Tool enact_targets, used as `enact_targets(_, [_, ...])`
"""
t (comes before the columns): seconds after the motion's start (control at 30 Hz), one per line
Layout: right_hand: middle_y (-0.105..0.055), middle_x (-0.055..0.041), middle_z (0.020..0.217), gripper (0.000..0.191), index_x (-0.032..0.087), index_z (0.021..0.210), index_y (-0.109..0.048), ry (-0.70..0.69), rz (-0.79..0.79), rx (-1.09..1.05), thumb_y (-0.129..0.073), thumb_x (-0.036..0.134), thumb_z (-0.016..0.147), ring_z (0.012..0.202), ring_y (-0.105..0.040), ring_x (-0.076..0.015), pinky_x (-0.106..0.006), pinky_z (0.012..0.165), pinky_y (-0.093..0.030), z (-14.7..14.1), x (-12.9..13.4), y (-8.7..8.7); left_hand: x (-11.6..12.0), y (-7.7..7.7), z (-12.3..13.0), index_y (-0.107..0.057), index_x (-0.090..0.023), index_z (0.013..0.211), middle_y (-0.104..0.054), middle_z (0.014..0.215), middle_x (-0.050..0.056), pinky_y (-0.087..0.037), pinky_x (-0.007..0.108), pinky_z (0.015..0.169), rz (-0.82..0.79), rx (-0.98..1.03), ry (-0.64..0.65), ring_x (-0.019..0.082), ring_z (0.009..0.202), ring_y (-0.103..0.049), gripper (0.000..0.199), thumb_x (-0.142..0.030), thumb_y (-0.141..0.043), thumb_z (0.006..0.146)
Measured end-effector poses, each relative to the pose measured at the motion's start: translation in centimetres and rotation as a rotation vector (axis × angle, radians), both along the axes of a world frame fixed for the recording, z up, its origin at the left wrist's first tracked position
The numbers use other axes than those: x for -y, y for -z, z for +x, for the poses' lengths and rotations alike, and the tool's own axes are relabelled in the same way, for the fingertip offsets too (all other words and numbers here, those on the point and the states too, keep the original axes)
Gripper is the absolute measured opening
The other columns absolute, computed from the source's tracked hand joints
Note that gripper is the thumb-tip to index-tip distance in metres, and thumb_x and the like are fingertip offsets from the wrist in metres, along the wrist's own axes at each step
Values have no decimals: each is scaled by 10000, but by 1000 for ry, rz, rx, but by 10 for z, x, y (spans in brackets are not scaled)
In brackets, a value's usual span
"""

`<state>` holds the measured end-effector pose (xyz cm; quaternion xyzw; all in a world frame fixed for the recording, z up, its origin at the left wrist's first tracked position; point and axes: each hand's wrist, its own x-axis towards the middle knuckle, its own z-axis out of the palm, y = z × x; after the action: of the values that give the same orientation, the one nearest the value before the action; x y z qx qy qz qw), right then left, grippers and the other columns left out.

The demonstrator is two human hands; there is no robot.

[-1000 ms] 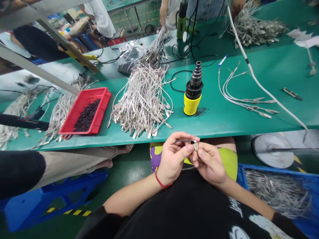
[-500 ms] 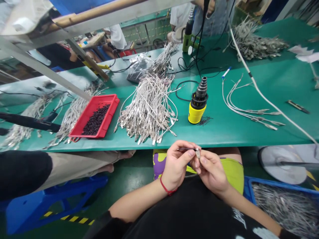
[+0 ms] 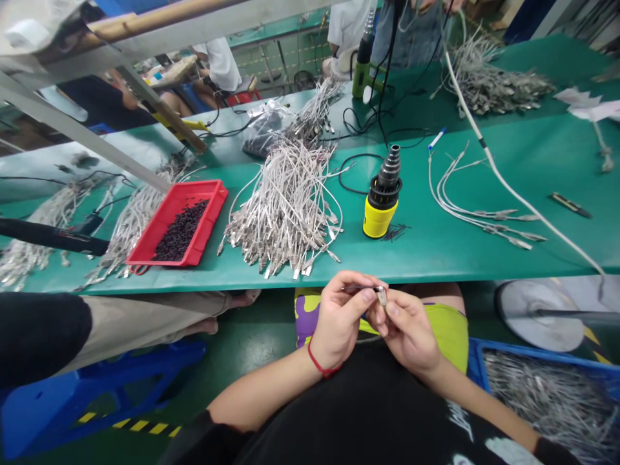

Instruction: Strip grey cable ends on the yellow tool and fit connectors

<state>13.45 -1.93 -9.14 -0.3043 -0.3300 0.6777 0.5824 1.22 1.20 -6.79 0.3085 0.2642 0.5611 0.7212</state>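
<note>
A small silver metal connector (image 3: pixel 382 296) is pinched between my left hand (image 3: pixel 341 320) and my right hand (image 3: pixel 409 329), just below the front edge of the bench. A thin dark wire or pin (image 3: pixel 356 289) runs from the connector across the fingers of my left hand. My fingers cover part of the connector, so its inner detail is hidden. A red string circles my left wrist.
A green workbench (image 3: pixel 426 258) holds a heap of white cables with metal ends (image 3: pixel 285 213), a red tray (image 3: pixel 145 248) of small black parts and a yellow-and-black stepped tool (image 3: pixel 380 219). A blue crate (image 3: pixel 477 355) of metal-ended cables sits at lower right. A person's leg (image 3: pixel 145 320) lies at left.
My hands stay together on the connector with little visible movement. The whole scene has shifted slightly in view as my head moved.
</note>
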Motion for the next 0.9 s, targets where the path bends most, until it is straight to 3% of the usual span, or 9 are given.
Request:
enact_targets(0.17, [-509,-4,608,306,183,765,-693,10,-7,13,-584,369,981,562,-434,-134,-306,548,-285,0,1,-1,0,0,1,-689,-201,960,-759,972,38,-579,209,690,-16,-7,10,132,822,-701,93,-164,-745,895])
enact_targets(0.43, [-523,-7,621,301,178,777,-696,7,-5,1,-573,351,990,562,-427,-127,-303,546,-278,1,2,1,1,-2,3,-661,-194,945,-742,949,26,-564,204,606,-43,-36,8,99,659,-664,129,-219,-770,880])
enact_targets(0.9, [-515,-3,608,300,173,776,-689,6,-6,-30,-569,347,990,561,-428,-125,-303,548,-272,2,0,3,0,0,5,-673,-207,967,-750,964,30,-562,210,604,-39,-24,10,103,657,-661,115,-219,-758,891])
